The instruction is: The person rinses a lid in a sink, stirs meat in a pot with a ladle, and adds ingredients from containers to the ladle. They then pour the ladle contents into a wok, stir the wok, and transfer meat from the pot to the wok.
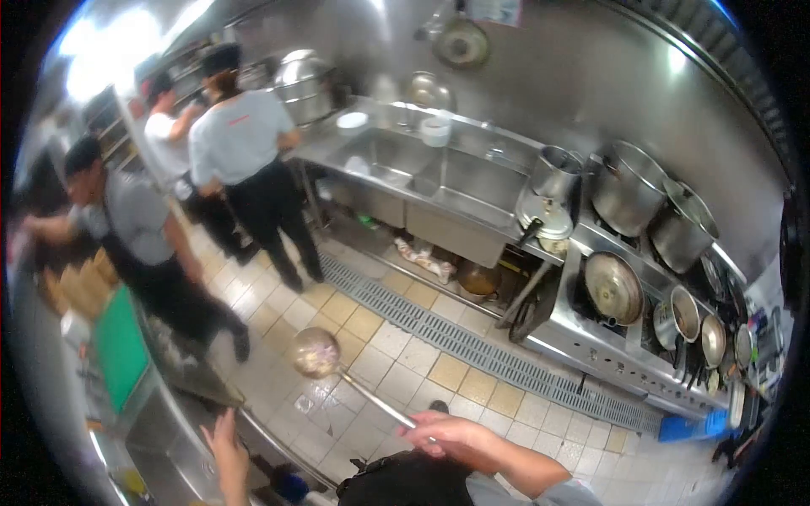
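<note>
My right hand is wrapped around the end of a long metal handle, holding a ladle out over the tiled floor. Something pinkish and chopped-looking shows in its round bowl, too blurred to name. At the lower left, my left hand is raised with its fingers stretched and apart, holding nothing. It is close to the edge of a steel counter and sink, apart from the ladle.
A double sink lines the far wall, and pots and pans crowd a stove on the right. A drain grate crosses the floor. One person stands at a counter with a green board; two others stand farther back.
</note>
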Action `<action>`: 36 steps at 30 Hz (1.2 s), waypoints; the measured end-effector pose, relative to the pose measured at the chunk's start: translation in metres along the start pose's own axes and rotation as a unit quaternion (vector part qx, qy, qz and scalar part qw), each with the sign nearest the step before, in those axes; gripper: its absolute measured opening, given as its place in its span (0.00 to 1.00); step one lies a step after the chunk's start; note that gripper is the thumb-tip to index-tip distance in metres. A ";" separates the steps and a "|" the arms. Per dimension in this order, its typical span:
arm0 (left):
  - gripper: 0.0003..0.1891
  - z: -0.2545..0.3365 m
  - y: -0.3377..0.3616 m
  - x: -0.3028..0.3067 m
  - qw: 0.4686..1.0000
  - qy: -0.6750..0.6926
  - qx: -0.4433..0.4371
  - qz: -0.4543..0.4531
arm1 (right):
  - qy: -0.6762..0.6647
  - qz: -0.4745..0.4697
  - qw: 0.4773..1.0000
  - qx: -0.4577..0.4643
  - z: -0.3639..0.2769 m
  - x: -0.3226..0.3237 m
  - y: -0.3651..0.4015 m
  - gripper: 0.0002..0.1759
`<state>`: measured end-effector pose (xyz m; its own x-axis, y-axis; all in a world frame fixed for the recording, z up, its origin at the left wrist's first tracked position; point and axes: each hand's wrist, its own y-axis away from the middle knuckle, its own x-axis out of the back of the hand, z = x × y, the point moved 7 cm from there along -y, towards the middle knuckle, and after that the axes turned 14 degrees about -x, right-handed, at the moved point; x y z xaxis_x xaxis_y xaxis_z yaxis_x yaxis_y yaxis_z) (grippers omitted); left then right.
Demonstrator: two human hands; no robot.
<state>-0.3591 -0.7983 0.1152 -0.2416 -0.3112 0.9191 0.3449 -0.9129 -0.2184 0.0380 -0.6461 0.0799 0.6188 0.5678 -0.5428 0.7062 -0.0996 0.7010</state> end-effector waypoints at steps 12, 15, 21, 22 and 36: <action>0.25 -0.084 0.094 -0.327 0.890 0.147 0.228 -0.366 | -0.210 0.180 0.955 0.110 -0.089 0.217 0.079 0.18; 0.25 -0.078 0.083 -0.337 0.837 0.231 0.331 -0.370 | -0.240 0.205 0.941 0.126 -0.109 0.243 0.074 0.16; 0.25 -0.138 -0.038 -0.366 0.784 0.312 0.423 -0.331 | -0.323 0.251 0.894 0.182 -0.174 0.257 0.074 0.16; 0.24 -0.156 -0.069 -0.376 0.776 0.338 0.436 -0.307 | -0.338 0.272 0.881 0.190 -0.185 0.258 0.077 0.16; 0.19 0.352 -0.706 -0.438 0.878 0.372 -0.256 -0.159 | -0.381 0.328 0.798 0.331 -0.168 0.299 0.132 0.20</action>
<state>-0.1776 0.0756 -0.0179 -0.8426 0.0689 0.5342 -0.2550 -0.9246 -0.2829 0.2584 -0.3519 0.0881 0.7817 -0.4210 -0.4600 0.0147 -0.7251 0.6885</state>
